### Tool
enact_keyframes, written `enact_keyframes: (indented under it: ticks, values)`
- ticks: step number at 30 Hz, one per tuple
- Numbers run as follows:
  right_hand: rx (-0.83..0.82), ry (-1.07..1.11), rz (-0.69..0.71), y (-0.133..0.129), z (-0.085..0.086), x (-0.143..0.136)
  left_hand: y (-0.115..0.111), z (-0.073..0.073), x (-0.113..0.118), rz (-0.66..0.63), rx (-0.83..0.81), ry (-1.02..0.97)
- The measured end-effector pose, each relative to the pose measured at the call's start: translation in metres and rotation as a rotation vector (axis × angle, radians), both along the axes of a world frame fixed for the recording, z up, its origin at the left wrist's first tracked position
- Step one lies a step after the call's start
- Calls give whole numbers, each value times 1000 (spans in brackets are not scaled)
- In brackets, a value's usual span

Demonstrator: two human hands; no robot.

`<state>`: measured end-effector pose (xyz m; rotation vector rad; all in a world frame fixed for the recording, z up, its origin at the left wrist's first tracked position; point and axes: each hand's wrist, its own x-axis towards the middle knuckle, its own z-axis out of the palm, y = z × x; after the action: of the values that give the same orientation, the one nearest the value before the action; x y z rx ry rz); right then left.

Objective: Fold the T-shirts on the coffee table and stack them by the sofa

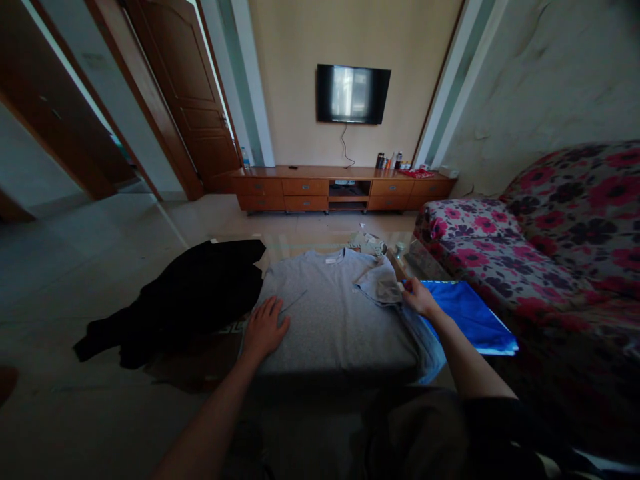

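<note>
in the head view, the grey t-shirt (pixel 320 327) lies spread between a black garment (pixel 200 287) and a flat blue item (pixel 470 317). the left hand (pixel 267 327) rests open, palm down, gripping nothing; the right hand (pixel 419 298) is curled, seemingly pinching the turned-in sleeve (pixel 373 283). light left pressure should anchor the cloth while the sleeve is smoothed.

Shirt (pixel 325 327), garment (pixel 200 293) left, sofa (pixel 505 260) right, cabinet (pixel 305 189) behind (under television (pixel 353 95))
</note>
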<state>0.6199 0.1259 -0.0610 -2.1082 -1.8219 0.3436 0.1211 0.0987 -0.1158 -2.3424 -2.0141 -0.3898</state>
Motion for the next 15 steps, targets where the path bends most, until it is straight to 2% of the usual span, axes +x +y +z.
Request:
enact_keyframes:
  ticks: [3,5,10,15]
  values:
    - [-205,-66,11,-10,-13,10,0,-1,-1,-7,-1,-9]
    - [-258,-141,12,-15,-21,6,1,-2,-1,-18,1,-17]
    - [-196,-188,-91,-14,-25,1,1,-1,-2,-21,10,-3]
    - [-98,-98,-228,-9,-21,30,2,-2,-2,-13,18,-8]
